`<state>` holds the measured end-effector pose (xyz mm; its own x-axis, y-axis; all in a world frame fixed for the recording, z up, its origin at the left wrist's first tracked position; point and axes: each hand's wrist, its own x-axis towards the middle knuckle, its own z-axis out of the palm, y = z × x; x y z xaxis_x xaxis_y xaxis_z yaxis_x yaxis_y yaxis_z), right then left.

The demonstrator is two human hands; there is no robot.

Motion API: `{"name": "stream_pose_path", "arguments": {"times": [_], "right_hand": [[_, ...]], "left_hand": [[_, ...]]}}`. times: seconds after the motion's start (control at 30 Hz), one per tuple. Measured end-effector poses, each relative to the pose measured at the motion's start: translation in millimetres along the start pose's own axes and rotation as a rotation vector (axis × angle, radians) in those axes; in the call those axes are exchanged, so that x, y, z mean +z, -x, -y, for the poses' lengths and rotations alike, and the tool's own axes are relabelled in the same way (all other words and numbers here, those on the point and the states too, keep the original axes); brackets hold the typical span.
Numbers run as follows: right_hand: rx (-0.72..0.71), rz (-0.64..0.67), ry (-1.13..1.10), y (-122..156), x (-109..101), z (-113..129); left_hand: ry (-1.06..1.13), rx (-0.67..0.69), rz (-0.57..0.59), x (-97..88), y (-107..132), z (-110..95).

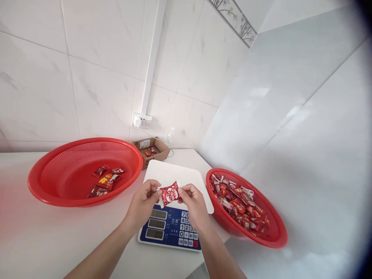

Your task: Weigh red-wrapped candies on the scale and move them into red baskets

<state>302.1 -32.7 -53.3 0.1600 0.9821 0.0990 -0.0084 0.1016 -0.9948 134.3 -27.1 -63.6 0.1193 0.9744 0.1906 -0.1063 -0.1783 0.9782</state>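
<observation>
My left hand (pixel 144 203) and my right hand (pixel 193 201) each pinch one end of a small red wrapped candy (pixel 170 193) with a white mark on it. Both hands hold it above the white platform (pixel 174 176) of a digital scale (pixel 171 228), whose blue panel with displays and keypad lies just below my wrists. To my left stands a big red mesh basket (pixel 58 186) holding a few red candies (pixel 106 180). At my right a smaller red basket (pixel 273 236) is piled with several red candies (pixel 240 205).
A small open cardboard box (pixel 152 149) with a few candies sits behind the scale near the tiled wall. A wall socket (pixel 142 121) and white conduit rise above it. A clear bottle (pixel 170 136) stands in the corner. The white counter's edge runs near my forearms.
</observation>
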Motion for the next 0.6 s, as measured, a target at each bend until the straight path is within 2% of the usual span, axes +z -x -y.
{"name": "stream_pose_path", "arguments": {"times": [0.2, 0.43, 0.53, 0.6], "right_hand": [[0.117, -0.032, -0.215, 1.1, 2.7, -2.1], [0.116, -0.116, -0.244, -22.3, -5.4, -4.9], [0.082, -0.073, -0.100, -34.0, -19.1, -7.0], [-0.029, -0.095, 0.172, -38.3, -36.5, -6.7]], "left_hand": [[0.044, -0.019, -0.053, 3.4, -1.6, 0.6], [0.012, -0.057, -0.087, -12.7, -8.5, -0.2], [-0.030, -0.047, -0.105, -17.9, -8.0, -4.7], [-0.059, -0.039, -0.113, -20.5, -7.0, -9.0]]}}
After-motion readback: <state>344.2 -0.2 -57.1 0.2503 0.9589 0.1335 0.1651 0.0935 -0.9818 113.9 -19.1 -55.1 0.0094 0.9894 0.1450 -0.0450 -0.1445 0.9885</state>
